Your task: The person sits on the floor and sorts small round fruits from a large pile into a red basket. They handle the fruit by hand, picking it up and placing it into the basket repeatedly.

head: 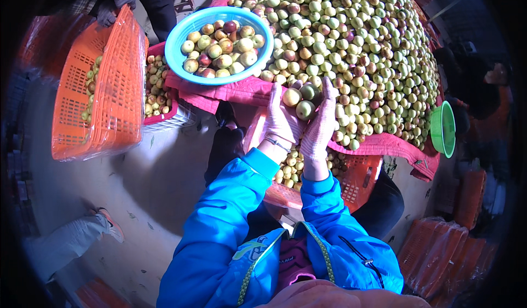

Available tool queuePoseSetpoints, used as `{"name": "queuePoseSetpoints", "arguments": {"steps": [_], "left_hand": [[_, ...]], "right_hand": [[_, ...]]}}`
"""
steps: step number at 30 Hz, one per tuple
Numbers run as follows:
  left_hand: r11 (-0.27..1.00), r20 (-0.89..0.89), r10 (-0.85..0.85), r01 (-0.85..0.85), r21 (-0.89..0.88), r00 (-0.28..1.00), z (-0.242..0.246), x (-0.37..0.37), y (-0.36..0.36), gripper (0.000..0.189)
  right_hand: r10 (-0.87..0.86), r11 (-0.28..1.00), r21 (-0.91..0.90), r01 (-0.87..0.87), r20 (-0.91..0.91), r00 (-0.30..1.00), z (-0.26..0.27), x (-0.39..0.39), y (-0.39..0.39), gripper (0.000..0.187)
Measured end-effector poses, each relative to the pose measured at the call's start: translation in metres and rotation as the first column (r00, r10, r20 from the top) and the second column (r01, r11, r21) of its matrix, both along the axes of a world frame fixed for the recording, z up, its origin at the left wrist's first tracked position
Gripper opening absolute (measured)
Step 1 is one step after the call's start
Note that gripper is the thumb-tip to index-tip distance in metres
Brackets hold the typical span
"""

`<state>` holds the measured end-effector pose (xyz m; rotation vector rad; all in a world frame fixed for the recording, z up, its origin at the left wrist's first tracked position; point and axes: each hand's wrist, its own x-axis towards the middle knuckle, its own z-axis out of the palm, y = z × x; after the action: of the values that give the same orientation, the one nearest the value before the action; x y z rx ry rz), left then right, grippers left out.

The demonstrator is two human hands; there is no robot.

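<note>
My left hand (283,118) and my right hand (319,122), both in striped knit gloves, are cupped together around several round greenish fruits (305,110) at the near edge of a large fruit heap (350,48). The heap lies on a pink quilted cloth (387,144). Below my wrists, an orange plastic crate (362,178) holds more of the small fruits (290,169). A blue plastic colander (219,80) filled with yellow-green and reddish fruits rests at the heap's left edge, beyond my left hand.
At the left, a person's gloved hands (116,7) hold stacked orange crates (119,85); a red-lined crate (158,119) with fruits is beside them. A green basin (443,129) stands at the heap's right edge. Wrapped orange crates (432,254) are at lower right, another person's shoe (110,225) at lower left.
</note>
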<state>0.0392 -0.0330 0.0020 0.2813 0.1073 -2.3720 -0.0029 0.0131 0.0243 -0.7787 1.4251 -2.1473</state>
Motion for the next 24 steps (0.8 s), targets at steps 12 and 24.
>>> {"name": "queuePoseSetpoints", "arguments": {"steps": [12,24], "left_hand": [[0.964,0.018,-0.026,0.020,0.264,1.000,-0.035,-0.014,0.001,0.062],[0.993,0.523,-0.047,0.095,-0.065,0.851,-0.034,-0.012,0.026,0.038]], "right_hand": [[0.151,0.941,0.336,-0.028,-0.345,0.926,-0.021,-0.027,0.005,0.031],[0.095,0.886,0.454,0.095,-0.378,0.921,-0.022,-0.048,0.036,0.024]]}}
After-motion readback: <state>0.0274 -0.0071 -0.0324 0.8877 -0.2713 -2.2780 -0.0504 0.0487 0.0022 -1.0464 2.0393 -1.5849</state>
